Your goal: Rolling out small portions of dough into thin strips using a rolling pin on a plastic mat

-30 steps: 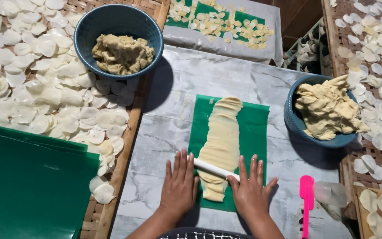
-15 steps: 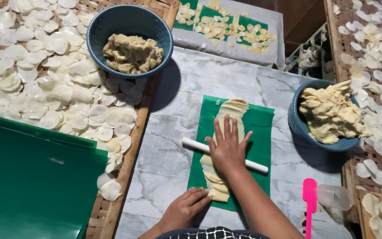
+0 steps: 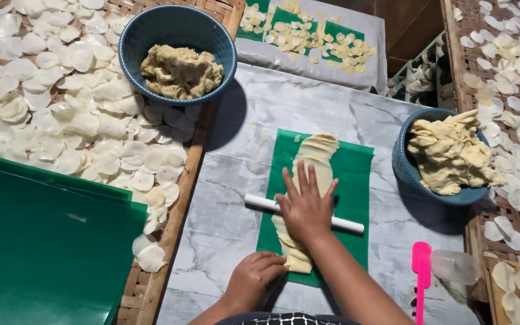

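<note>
Head view: two blue bowls [image 3: 179, 45] [image 3: 437, 159] hold lumpy dough. Right hand [image 3: 304, 207], fingers spread flat, presses the white roller [image 3: 260, 202] across the dough strip [image 3: 316, 159] on the green mat [image 3: 356, 180] on the counter [image 3: 236, 180]. Left hand [image 3: 254, 278], curled, pins the mat's near edge. Since half a second ago, the hands sit much as before.

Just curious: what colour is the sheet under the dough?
Green, seen in the head view: the sheet lies under the dough strip.
</note>
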